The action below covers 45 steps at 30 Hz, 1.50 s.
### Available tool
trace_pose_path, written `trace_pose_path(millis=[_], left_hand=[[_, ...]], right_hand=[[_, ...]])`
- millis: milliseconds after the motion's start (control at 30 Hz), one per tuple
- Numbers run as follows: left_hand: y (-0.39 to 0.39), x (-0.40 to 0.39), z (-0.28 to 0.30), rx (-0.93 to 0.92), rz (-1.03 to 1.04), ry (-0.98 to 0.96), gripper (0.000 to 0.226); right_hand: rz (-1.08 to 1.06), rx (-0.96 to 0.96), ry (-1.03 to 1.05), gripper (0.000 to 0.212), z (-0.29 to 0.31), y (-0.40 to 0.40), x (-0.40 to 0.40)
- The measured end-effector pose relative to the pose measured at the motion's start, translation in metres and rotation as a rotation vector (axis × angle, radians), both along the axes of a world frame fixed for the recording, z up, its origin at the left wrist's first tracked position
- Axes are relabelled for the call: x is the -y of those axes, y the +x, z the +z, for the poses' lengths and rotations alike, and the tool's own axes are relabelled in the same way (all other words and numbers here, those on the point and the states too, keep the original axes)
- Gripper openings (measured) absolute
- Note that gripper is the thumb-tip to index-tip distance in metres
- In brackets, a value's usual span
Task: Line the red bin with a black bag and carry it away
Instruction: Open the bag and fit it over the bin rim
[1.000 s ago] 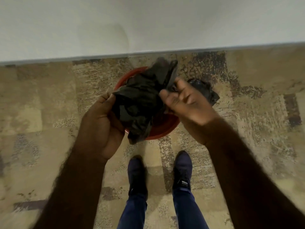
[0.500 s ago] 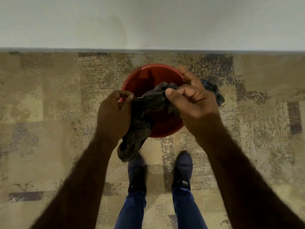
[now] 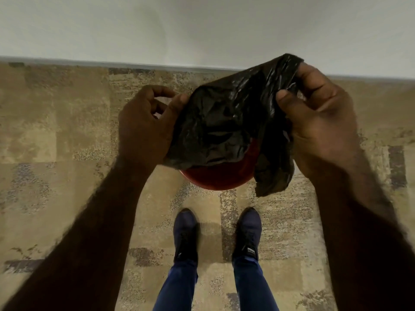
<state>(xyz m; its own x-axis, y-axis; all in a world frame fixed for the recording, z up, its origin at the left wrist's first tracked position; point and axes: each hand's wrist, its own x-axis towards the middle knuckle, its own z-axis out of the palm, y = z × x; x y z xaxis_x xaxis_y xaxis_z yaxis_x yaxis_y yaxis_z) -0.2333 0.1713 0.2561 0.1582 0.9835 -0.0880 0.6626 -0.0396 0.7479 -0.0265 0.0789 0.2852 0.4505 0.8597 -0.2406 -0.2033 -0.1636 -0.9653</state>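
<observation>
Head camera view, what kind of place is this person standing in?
Probably an indoor room, maybe an office or hallway: patterned carpet meets a plain pale wall, and a red bin stands on the floor near it.

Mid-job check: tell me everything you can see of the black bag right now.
The black bag is thin, glossy, crinkled plastic, still crumpled and not visibly opened. It is held in the air, stretched between both hands: the left hand pinches its left edge, and the right hand has its upper right corner in a closed grip. A loose flap hangs down below the right hand. The bag hides most of the red bin on the carpet; whether it touches the bin cannot be told. It does not line the bin yet.
</observation>
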Motion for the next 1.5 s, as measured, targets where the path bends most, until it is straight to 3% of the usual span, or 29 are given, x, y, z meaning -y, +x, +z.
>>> trace_pose_path(millis=[133, 200, 267, 333, 400, 567, 733, 833, 933, 1133, 1267, 1367, 1433, 1500], left_hand=[[0.013, 0.013, 0.014, 0.052, -0.061, 0.139, 0.048], [0.031, 0.03, 0.021, 0.172, -0.151, -0.005, 0.051], [0.044, 0.048, 0.018, 0.17, -0.292, -0.191, 0.049], [0.048, 0.058, 0.003, 0.132, -0.356, -0.272, 0.024], [0.043, 0.057, -0.011, 0.115, -0.237, -0.318, 0.009], [0.015, 0.051, -0.038, 0.226, 0.214, -0.538, 0.013], [-0.01, 0.037, -0.045, 0.307, 0.314, -0.668, 0.014], [-0.033, 0.03, -0.046, 0.188, 0.135, -0.639, 0.014], [-0.057, 0.029, -0.045, -0.075, -0.137, -0.556, 0.016], [-0.083, 0.041, -0.049, -0.032, -0.071, -0.568, 0.006], [-0.081, 0.041, -0.047, -0.115, -0.231, -0.715, 0.027], [-0.075, 0.038, -0.043, -0.434, -0.403, -0.843, 0.078], [-0.073, 0.037, -0.042, -0.679, -0.355, -0.682, 0.099], [-0.066, 0.038, -0.037, -0.678, -0.239, -0.452, 0.103]], right_hand=[[0.015, 0.035, -0.026, 0.047, 0.008, 0.003, -0.007], [0.02, -0.002, -0.04, 0.049, 0.007, 0.0, -0.009], [0.035, -0.073, -0.059, 0.049, 0.001, -0.005, -0.009], [0.051, -0.126, -0.103, 0.047, -0.009, -0.009, -0.006], [0.059, -0.143, -0.172, 0.047, -0.021, -0.009, -0.001], [0.023, -0.08, -0.345, 0.055, -0.049, -0.006, 0.012], [-0.083, 0.086, -0.439, 0.057, -0.069, -0.017, 0.02], [-0.272, 0.089, -0.464, 0.062, -0.076, -0.016, 0.024], [-0.487, -0.081, -0.462, 0.07, -0.076, -0.008, 0.027], [-0.548, -0.166, -0.497, 0.065, -0.074, -0.011, 0.032], [-0.453, -0.202, -0.492, 0.048, -0.063, -0.028, 0.028], [-0.347, -0.255, -0.456, 0.046, -0.048, -0.034, 0.027], [-0.197, -0.262, -0.435, 0.051, -0.037, -0.034, 0.027], [-0.025, -0.253, -0.426, 0.055, -0.029, -0.034, 0.028]])
